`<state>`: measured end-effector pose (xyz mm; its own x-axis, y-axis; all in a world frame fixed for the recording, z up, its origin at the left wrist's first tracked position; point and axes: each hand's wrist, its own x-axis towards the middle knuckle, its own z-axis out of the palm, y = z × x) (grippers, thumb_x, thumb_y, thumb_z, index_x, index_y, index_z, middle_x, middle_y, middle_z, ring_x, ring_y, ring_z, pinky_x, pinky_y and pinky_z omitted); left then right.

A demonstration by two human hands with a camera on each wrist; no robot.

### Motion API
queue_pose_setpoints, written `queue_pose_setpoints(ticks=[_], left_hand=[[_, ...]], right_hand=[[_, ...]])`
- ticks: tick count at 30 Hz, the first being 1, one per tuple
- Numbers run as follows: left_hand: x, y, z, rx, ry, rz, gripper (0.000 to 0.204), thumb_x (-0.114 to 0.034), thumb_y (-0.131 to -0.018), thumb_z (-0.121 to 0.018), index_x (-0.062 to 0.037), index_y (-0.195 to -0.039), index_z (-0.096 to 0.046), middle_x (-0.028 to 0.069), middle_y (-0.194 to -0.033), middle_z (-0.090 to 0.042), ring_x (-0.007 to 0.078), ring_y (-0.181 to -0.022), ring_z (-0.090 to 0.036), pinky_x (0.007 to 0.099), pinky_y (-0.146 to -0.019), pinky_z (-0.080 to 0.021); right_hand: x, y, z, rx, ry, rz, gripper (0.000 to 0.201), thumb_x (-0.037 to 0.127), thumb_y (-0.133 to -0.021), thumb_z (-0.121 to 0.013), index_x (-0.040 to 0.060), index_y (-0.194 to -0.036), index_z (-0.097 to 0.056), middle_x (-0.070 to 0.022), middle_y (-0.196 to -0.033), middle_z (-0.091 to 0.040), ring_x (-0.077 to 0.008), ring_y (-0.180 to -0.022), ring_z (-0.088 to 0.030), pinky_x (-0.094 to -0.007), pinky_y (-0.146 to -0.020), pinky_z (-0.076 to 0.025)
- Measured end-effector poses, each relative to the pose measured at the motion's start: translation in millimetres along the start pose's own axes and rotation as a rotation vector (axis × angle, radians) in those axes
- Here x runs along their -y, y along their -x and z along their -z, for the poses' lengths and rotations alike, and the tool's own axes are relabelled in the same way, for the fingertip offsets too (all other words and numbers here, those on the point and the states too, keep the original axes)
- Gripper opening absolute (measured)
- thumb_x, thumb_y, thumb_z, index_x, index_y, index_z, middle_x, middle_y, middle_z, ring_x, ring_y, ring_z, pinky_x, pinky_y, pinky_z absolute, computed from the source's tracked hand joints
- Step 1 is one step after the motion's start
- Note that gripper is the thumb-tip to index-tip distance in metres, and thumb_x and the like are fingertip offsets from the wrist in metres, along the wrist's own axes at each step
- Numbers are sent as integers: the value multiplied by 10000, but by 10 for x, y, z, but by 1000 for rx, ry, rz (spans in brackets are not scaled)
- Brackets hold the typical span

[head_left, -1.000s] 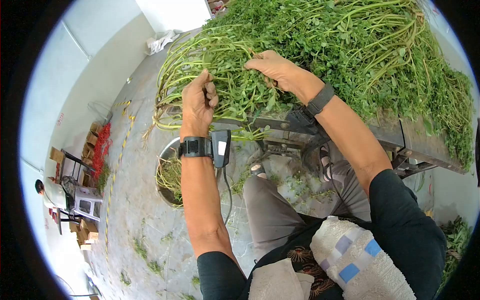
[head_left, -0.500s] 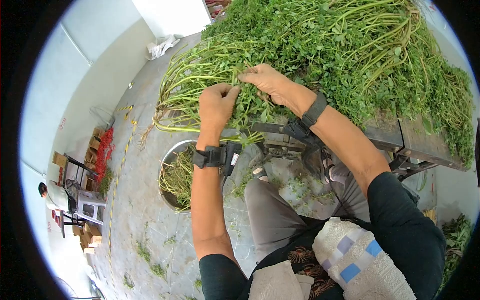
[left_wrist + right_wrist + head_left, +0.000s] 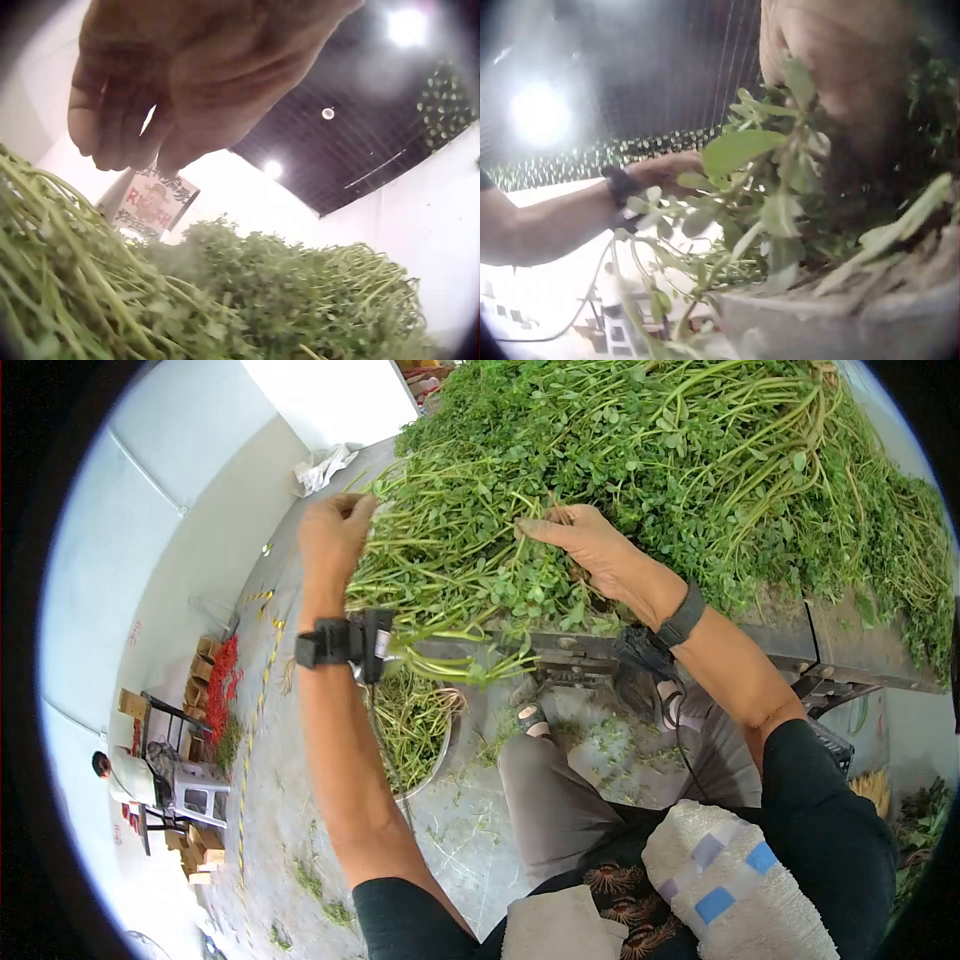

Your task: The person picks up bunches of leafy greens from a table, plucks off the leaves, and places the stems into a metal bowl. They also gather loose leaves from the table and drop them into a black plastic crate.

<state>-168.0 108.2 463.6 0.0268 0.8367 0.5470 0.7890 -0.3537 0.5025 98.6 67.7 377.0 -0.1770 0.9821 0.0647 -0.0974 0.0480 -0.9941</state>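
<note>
Presently, the right hand (image 3: 600, 552) grasps part of the greens (image 3: 680, 460) over the near edge of the table (image 3: 865, 652), while the left hand (image 3: 336, 540), fingers bent, contents indeterminable, hangs by their left edge, with open floor (image 3: 470, 860) around the basin (image 3: 424, 788).

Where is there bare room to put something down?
Floor is barest between the striped tape and the left forearm. The table shows only a narrow bare strip by the right forearm; greens crowd the rest. The tub holds stems.
</note>
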Motion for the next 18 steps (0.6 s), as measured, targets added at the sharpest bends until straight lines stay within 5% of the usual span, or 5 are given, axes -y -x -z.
queue_pose_setpoints(ticks=[6, 9, 13, 15, 18], left_hand=[[561, -639, -218, 100, -497, 4, 358, -208, -712, -601, 49, -959, -634, 263, -989, -604, 375, -954, -581, 393, -822, -460], [914, -853, -441, 124, -625, -19, 329, -146, -682, -587, 51, -945, -612, 264, -922, -612, 383, -924, -589, 413, -774, -458], [1135, -875, -552, 254, -492, 150, 540, -139, -650, -611, 109, -1105, -458, 314, -1010, -567, 404, -945, -571, 415, -787, -454], [1097, -856, -562, 333, -454, 168, 668, -165, -647, -655, 124, -1179, -374, 315, -1058, -551, 372, -950, -576, 399, -785, -458], [956, -709, -540, 266, -454, 250, 501, -91, -697, -634, 114, -1128, -480, 210, -1008, -607, 254, -903, -601, 366, -754, -474]], right_hand=[[22, 92, 45, -9, -160, -68, 393, 365, -740, -730, 26, -884, -593, -83, -873, -549, -156, -827, -475, -312, -709, -373], [4, 102, 49, -18, -138, -99, 392, 358, -738, -735, 22, -887, -599, -57, -829, -546, -143, -784, -473, -302, -675, -374], [-98, 59, 45, -27, -177, -18, 356, 330, -743, -733, 17, -855, -607, -29, -768, -532, -113, -698, -453, -259, -609, -359], [-92, 72, 56, -21, -176, -29, 336, 312, -754, -724, 11, -847, -606, -24, -755, -527, -109, -673, -446, -257, -601, -360], [-64, 98, 42, 41, -95, -43, 369, 359, -764, -715, 24, -892, -628, -28, -867, -577, -105, -811, -472, -272, -750, -364]])
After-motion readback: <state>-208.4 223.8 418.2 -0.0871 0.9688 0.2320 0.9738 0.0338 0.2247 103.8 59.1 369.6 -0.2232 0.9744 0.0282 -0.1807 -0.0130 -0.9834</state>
